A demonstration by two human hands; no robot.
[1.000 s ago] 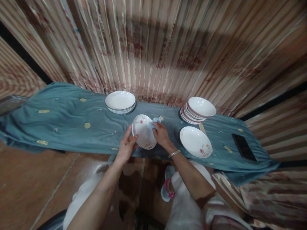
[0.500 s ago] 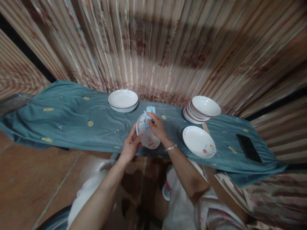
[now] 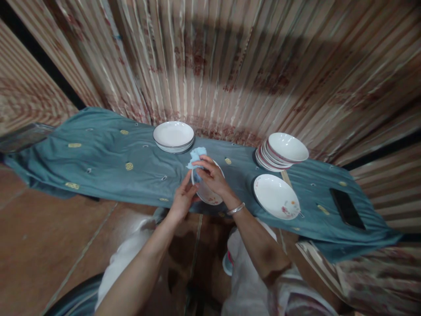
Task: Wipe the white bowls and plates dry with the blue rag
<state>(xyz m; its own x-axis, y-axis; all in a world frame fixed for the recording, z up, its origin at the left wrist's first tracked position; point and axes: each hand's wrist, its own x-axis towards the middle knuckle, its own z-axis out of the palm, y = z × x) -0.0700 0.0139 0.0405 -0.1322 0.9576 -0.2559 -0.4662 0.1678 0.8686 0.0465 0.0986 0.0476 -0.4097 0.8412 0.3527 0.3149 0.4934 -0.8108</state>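
My left hand (image 3: 185,196) grips the left edge of a white plate (image 3: 210,196) with a red flower print, held tilted above the table's front edge. Pressed to the plate's upper left rim is a light blue cloth (image 3: 198,157), held under the fingers of my right hand (image 3: 212,176). Part of the plate is hidden behind that hand. To the right lies another white flowered plate (image 3: 274,193).
A stack of white plates (image 3: 173,134) stands at the back, left of centre. Stacked bowls (image 3: 286,148) lean at the back right. A black phone (image 3: 347,208) lies farther right on the green tablecloth (image 3: 108,162). Behind hangs a striped curtain (image 3: 213,66).
My right hand and the cloth have moved left across the plate to its upper left rim. The whole view has shifted slightly, so the table's things appear a little farther right.
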